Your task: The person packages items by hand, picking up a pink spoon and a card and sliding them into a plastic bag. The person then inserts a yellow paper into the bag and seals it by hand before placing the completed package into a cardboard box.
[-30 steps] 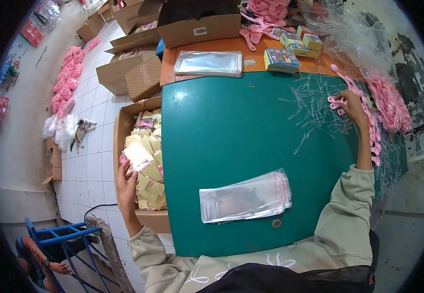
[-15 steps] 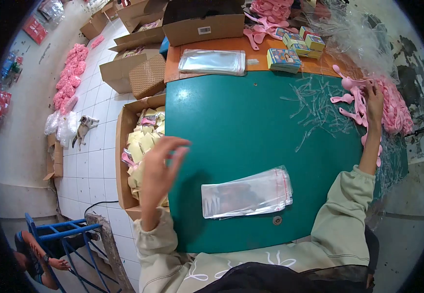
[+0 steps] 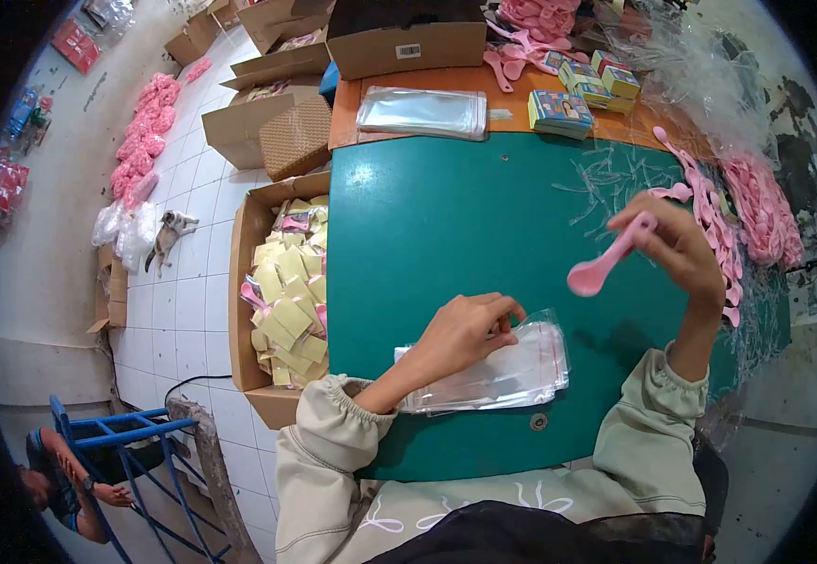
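A pink plastic spoon [image 3: 606,263] is pinched by its handle in my right hand [image 3: 676,244], bowl end down and to the left, raised above the table's right side. My left hand [image 3: 465,338] lies over a stack of clear plastic bags [image 3: 531,371]. Its fingers are curled closed at the stack's upper edge; what is between the fingertips does not show. More pink spoons [image 3: 709,202] lie in a row along the right edge, partly behind my right hand.
Clear plastic strips [image 3: 606,183] litter the green table [image 3: 408,226]. A pink bundle [image 3: 761,207] lies at right. Another bag stack [image 3: 423,111] and small printed boxes [image 3: 559,113] sit at the back. A carton [image 3: 242,310] of yellow-card packets stands left; a cat [image 3: 169,235] and a person [image 3: 79,479] are beyond.
My left hand has moved right and down from beside the carton onto the bag stack. My right hand has come left from the spoon row, now with one pink spoon.
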The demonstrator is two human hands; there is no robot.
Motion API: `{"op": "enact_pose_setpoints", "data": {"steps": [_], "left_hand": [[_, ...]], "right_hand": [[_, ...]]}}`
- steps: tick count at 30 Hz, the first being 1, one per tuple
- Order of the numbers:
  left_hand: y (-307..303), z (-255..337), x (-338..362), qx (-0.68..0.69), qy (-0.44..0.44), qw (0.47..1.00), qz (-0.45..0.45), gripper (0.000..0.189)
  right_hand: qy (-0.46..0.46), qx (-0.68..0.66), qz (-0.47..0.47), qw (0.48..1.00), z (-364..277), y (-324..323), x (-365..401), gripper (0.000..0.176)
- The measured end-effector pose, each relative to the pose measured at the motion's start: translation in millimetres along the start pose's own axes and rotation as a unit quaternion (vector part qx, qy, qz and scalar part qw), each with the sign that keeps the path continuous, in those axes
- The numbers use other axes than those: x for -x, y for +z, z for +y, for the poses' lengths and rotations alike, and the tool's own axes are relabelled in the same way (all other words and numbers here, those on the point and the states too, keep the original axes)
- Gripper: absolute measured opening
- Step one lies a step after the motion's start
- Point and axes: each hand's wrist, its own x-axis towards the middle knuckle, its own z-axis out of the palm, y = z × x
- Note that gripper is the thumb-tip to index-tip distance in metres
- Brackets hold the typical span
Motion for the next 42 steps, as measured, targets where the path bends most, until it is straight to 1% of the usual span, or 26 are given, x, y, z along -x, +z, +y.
{"op": "enact_pose_setpoints", "data": {"steps": [1,3,6,9,12,13,15,16,18,19,21,22,25,28,31,34,37,40,42], "left_hand": [[-2,1,-1,0.029,-0.025,0.999,-0.003,0.023],[-5,-2,-1,0.063,-0.025,0.998,0.001,0.022],[-7,-4,1,0.091,-0.038,0.995,0.004,0.019],[-7,-8,1,0.123,-0.034,0.991,0.031,0.016],[-8,-11,2,0.193,-0.045,0.978,0.061,0.016],[-11,-12,2,0.221,-0.052,0.971,0.07,0.016],[-20,-15,3,0.202,-0.087,0.975,0.027,0.017],[-22,-16,2,0.194,-0.104,0.976,0.005,0.018],[-25,-14,2,0.209,-0.119,0.97,0.018,0.019],[-27,-13,1,0.216,-0.126,0.968,0.024,0.02],[-26,-13,-1,0.336,-0.132,0.931,0.046,0.02],[-26,-13,-1,0.395,-0.135,0.907,0.056,0.02],[-31,-15,-1,0.429,-0.13,0.89,0.081,0.023],[-33,-14,-2,0.428,-0.147,0.885,0.11,0.03],[-32,-14,-3,0.433,-0.143,0.884,0.098,0.033],[-30,-11,-4,0.439,-0.15,0.881,0.089,0.036],[-25,-11,-6,0.449,-0.138,0.878,0.094,0.037],[-27,-14,-7,0.409,-0.096,0.903,0.091,0.032],[-29,-15,-7,0.393,-0.123,0.91,0.055,0.031]], "right_hand": [[-0.007,0.038,-0.042,0.998,-9,6,-1,0.023],[-0.022,0.114,-0.125,0.985,-23,17,-4,0.02],[-0.011,0.065,-0.153,0.986,-20,40,-11,0.018],[0.032,0.091,-0.171,0.981,-8,49,-16,0.02],[0.01,0.159,-0.152,0.975,2,51,-18,0.019],[0.003,0.157,-0.145,0.977,1,48,-18,0.018],[-0.011,0.152,-0.13,0.98,-2,39,-16,0.017],[0.017,0.144,-0.074,0.987,-1,35,-15,0.018],[0.073,0.119,0.038,0.989,2,34,-14,0.02],[0.072,0.121,0.062,0.988,3,36,-15,0.022],[0.074,0.127,0.111,0.983,8,43,-19,0.026],[0.059,0.135,0.114,0.982,10,47,-21,0.027],[0.038,0.069,0.197,0.977,10,59,-26,0.027],[0.018,-0.013,0.263,0.965,12,68,-28,0.028],[-0.014,-0.012,0.259,0.966,15,77,-28,0.03],[-0.003,0.004,0.231,0.973,12,83,-29,0.029],[-0.003,0.011,0.203,0.979,10,85,-29,0.029],[0.007,0.025,0.175,0.984,4,82,-28,0.028],[-0.008,0.026,0.188,0.982,5,80,-27,0.028]]}}
